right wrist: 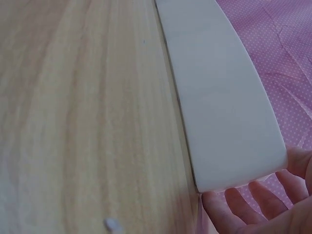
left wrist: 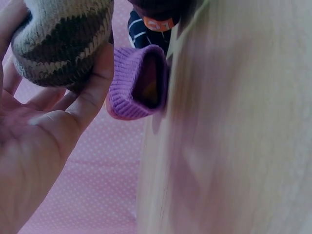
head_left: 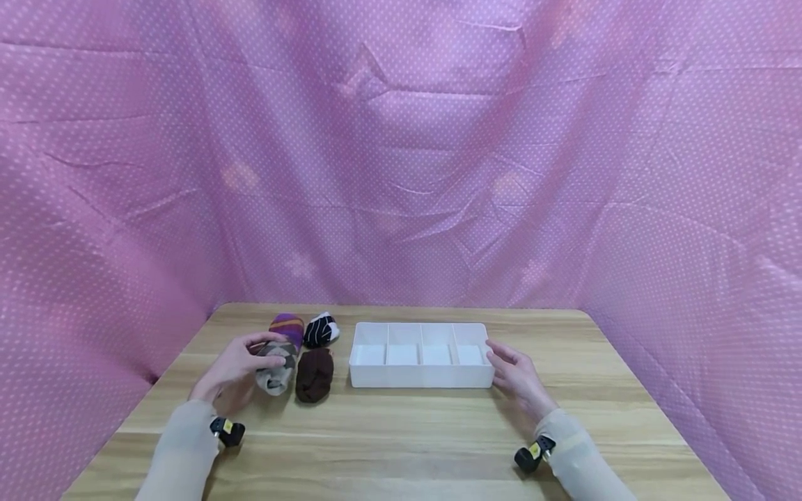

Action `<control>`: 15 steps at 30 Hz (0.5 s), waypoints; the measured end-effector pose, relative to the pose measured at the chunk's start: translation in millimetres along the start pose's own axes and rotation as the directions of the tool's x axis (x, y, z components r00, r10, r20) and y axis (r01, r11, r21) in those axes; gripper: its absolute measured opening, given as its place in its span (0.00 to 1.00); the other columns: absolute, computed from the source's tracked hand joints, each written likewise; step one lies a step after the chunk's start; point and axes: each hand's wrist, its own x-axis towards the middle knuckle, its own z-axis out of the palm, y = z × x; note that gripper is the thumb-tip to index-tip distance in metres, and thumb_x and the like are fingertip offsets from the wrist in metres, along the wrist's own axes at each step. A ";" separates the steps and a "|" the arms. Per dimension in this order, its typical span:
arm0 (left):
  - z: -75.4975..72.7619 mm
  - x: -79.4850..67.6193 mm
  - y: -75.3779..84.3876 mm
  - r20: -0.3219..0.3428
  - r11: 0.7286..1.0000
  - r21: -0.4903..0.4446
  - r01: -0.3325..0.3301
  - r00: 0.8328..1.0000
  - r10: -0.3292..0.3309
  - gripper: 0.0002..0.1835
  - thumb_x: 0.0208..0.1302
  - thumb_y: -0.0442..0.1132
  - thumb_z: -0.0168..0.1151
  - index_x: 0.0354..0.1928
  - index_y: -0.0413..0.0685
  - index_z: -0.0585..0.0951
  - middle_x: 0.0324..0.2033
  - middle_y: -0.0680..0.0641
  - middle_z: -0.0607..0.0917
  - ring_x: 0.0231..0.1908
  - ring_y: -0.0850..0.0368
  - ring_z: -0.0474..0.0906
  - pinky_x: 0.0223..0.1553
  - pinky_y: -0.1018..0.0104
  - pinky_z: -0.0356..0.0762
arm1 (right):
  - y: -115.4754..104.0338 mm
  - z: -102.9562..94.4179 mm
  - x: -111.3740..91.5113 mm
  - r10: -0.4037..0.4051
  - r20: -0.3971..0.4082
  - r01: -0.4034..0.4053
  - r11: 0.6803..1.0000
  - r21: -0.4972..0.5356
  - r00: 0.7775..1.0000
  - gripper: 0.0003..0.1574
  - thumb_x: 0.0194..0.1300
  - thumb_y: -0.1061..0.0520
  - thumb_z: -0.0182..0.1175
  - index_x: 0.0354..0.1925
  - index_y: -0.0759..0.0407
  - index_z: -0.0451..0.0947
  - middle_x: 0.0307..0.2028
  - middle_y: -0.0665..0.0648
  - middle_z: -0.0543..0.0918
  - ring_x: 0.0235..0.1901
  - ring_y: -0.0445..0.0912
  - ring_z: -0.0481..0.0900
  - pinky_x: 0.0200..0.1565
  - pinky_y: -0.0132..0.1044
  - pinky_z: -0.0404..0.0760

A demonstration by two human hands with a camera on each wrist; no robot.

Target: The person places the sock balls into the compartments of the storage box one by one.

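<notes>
My left hand (head_left: 228, 365) grips a balled grey-and-brown patterned sock (head_left: 274, 376) between thumb and fingers, at the left of the table. The left wrist view shows this knitted sock (left wrist: 63, 44) raised off the wood. Just behind it lies a purple sock (head_left: 286, 324) with orange stripes, its ribbed opening (left wrist: 148, 80) facing the wrist camera. My right hand (head_left: 520, 379) touches the right end of a white box (head_left: 420, 377) with four compartments. In the right wrist view, its fingers (right wrist: 265, 200) lie loosely along that end wall.
A dark brown balled sock (head_left: 315, 376) lies between the left hand and the box. Behind it is a black sock (head_left: 321, 330) with white lines. Pink dotted cloth (head_left: 426, 174) hangs around the back and sides of the wooden table (head_left: 407, 438).
</notes>
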 end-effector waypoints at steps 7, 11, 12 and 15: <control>3.7 5.2 2.1 -0.013 0.999 -0.034 0.006 1.000 -0.007 0.28 0.56 0.45 0.73 0.59 0.47 0.79 0.49 0.44 0.85 0.45 0.62 0.81 0.46 0.70 0.79 | 1.7 1.3 0.0 0.000 -0.003 0.000 1.000 0.003 1.000 0.32 0.72 0.49 0.56 0.70 0.57 0.65 0.70 0.66 0.66 0.56 0.52 0.79 0.58 0.46 0.78; 8.3 8.5 6.6 -0.024 1.000 0.009 0.008 1.000 -0.008 0.28 0.55 0.49 0.73 0.58 0.50 0.79 0.54 0.44 0.83 0.49 0.65 0.78 0.49 0.71 0.75 | 1.8 1.1 -1.2 0.003 -0.001 -0.003 1.000 0.009 1.000 0.33 0.72 0.50 0.56 0.70 0.58 0.64 0.70 0.67 0.65 0.57 0.53 0.78 0.59 0.46 0.77; 10.0 9.9 7.9 -0.026 1.000 0.022 0.006 1.000 -0.005 0.28 0.55 0.49 0.73 0.58 0.51 0.79 0.55 0.44 0.82 0.50 0.65 0.77 0.50 0.71 0.74 | 1.8 0.8 -1.4 0.007 -0.007 -0.007 1.000 0.011 1.000 0.32 0.72 0.50 0.56 0.70 0.57 0.65 0.70 0.66 0.66 0.58 0.53 0.77 0.59 0.46 0.77; 16.1 15.5 11.8 -0.024 1.000 -0.005 0.004 1.000 -0.004 0.29 0.54 0.49 0.74 0.58 0.51 0.79 0.55 0.44 0.82 0.50 0.62 0.77 0.50 0.71 0.74 | 1.0 -0.1 -1.7 0.007 -0.013 -0.007 1.000 0.020 1.000 0.32 0.72 0.51 0.56 0.70 0.57 0.65 0.70 0.66 0.65 0.60 0.54 0.76 0.59 0.46 0.77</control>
